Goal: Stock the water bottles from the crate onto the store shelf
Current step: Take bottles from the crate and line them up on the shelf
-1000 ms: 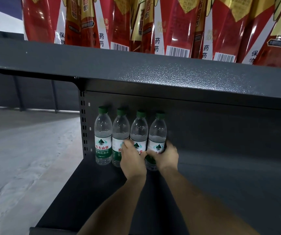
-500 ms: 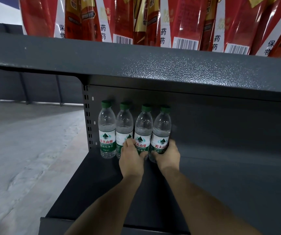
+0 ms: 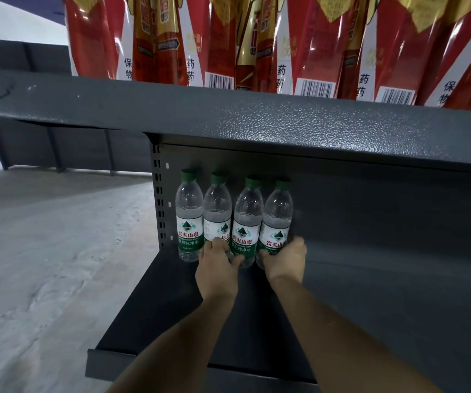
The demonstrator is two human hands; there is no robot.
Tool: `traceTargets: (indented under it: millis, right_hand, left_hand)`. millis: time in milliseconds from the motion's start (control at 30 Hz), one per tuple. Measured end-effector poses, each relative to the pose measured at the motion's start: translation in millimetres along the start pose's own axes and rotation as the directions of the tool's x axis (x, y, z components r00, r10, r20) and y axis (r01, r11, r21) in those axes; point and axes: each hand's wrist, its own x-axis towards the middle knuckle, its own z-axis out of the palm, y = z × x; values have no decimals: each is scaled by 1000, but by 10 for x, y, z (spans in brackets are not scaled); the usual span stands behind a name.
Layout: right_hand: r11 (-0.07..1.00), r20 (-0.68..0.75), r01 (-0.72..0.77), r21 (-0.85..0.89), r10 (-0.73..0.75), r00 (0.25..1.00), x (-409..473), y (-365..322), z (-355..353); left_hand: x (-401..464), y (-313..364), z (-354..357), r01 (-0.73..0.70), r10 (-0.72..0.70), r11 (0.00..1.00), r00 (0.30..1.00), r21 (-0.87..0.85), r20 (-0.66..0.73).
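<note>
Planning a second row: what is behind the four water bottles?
Directly behind the four water bottles stands the shelf's dark back panel. No bottles show behind them; both hands cover the lower parts of three.

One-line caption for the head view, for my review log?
Both hands, left hand and right hand, grip water bottles standing four abreast at the lower shelf's back-left corner.
</note>
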Motion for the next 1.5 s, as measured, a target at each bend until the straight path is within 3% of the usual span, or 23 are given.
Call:
traceTargets:
  millis: [133,433,567,833,1500]
  right_hand:
    - [1000,-26,-21,13,21,999,-149,-27,-79]
    - [996,236,70,-46,-58,970,-395,-388,-96]
    - [994,268,74,-76,-51,962,-480,-534,-88]
    - [991,293,-46,-123,80,953,-621,-151,-632]
    - [984,332,-78,-158,127,935,-1884,1463,-2804]
  left_hand:
    - [-58,-13,-107,25,-26,998,999,49,30]
    - [-59,-45,-504,51,-99,975,971,216,218]
    - [-43,-64,-689,34,-111,961,956,274,271]
    - [-269,140,-813,36,-131,962,930,271,343]
    - [-3123,1244,-696,-54,-34,978,910,202,413]
